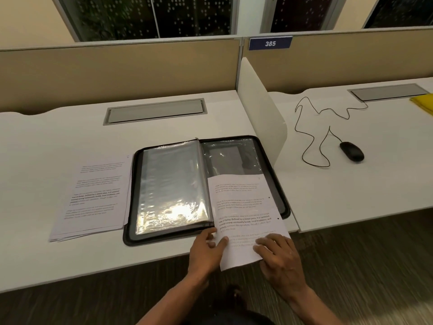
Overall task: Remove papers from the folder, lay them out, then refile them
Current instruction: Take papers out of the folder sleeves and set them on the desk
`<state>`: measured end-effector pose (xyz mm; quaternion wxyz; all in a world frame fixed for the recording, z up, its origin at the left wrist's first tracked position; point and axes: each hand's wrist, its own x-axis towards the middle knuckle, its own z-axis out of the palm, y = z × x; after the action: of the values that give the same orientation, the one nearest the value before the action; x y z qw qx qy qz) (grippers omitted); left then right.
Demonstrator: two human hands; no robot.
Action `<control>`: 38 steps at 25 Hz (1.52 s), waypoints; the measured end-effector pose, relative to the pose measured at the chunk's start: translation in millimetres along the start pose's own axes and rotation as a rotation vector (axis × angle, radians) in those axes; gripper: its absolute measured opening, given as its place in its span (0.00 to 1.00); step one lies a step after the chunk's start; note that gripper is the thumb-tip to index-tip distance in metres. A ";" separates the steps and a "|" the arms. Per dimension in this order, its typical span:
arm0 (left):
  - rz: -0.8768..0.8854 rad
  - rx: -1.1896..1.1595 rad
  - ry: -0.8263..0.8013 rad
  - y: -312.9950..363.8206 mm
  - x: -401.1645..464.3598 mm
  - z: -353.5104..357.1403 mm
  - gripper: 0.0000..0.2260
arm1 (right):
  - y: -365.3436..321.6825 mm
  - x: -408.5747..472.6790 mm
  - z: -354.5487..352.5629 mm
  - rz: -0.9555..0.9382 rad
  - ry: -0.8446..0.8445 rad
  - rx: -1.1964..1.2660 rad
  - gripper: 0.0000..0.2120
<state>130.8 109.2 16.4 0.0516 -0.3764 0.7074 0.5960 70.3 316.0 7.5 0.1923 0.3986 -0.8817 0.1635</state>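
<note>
A black zip folder (271,160) lies open on the white desk, its clear plastic sleeves (173,184) turned to the left side. One printed sheet (243,207) sticks halfway out of the right-hand sleeve and overhangs the desk's front edge. My left hand (206,249) pinches that sheet's lower left edge, thumb on top. My right hand (278,256) grips its lower right part, fingers on the page. A stack of printed papers (93,195) lies flat on the desk just left of the folder.
A white divider panel (260,109) stands right behind the folder's right edge. Beyond it lie a black mouse (351,151) with a looping cable and something yellow (424,102) at the far right. A grey cable hatch (154,111) sits behind the folder.
</note>
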 end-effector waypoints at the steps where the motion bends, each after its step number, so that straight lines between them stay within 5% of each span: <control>1: -0.077 -0.126 -0.037 1.1 -3.1 2.4 0.21 | -2.8 -7.0 -0.8 0.045 0.001 0.023 0.10; 3: -0.178 -0.337 -0.100 3.0 -5.4 5.3 0.24 | -5.5 -21.6 -2.0 0.138 -0.026 0.081 0.07; 8: -0.328 -0.588 -0.187 3.8 -6.5 1.9 0.21 | 2.6 -29.8 -37.4 0.310 -0.311 0.437 0.27; 12: -0.315 -0.559 -0.267 2.6 -17.5 2.3 0.16 | 30.0 -9.9 -62.4 0.806 -0.375 0.594 0.38; 15: -0.322 -0.545 -0.309 3.6 -23.6 5.4 0.15 | 38.9 2.8 -49.6 1.276 -0.416 0.746 0.35; 17: -0.311 -0.521 -0.352 4.5 -28.3 5.9 0.16 | 39.8 1.1 -42.2 1.412 -0.419 0.889 0.27; 22: -0.229 -0.454 -0.420 9.1 -41.2 2.8 0.17 | 37.2 -1.2 -75.0 1.437 -0.434 0.957 0.11; 30: -0.185 -0.465 -0.511 29.7 -66.1 -12.6 0.16 | 23.8 10.5 -145.6 1.392 -0.475 1.159 0.24; 38: -0.013 -0.449 -0.498 54.0 -69.7 -45.6 0.19 | -9.0 37.0 -178.6 1.195 -0.296 1.213 0.20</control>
<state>165.4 102.2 109.2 0.1424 -0.2256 0.5216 0.8104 92.0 365.6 181.9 -0.2888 -0.0808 -0.7198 0.6261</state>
